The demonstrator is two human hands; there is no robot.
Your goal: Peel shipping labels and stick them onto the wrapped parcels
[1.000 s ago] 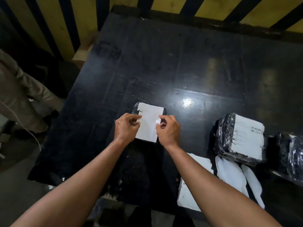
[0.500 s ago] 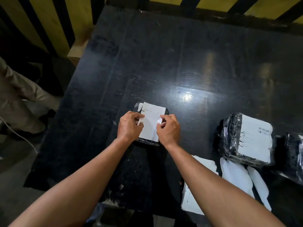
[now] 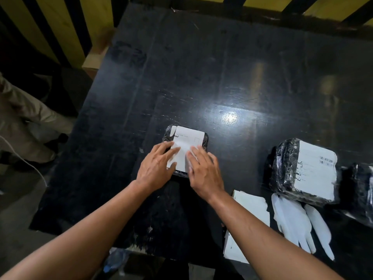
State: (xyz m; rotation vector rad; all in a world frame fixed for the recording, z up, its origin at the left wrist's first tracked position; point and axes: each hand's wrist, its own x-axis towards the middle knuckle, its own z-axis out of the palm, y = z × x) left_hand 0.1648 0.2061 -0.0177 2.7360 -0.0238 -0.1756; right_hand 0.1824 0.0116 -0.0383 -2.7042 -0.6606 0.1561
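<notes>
The black table (image 3: 201, 67) spreads out before me. At right sits a labelled parcel (image 3: 286, 170), with loose backing strips (image 3: 292, 221) nearer me. Near the middle lies the small wrapped parcel (image 3: 204, 138), the white shipping label (image 3: 188, 138) on top. My left hand (image 3: 155, 168) and right hand (image 3: 203, 170) lie flat, fingers straight, pressing the label down.
</notes>
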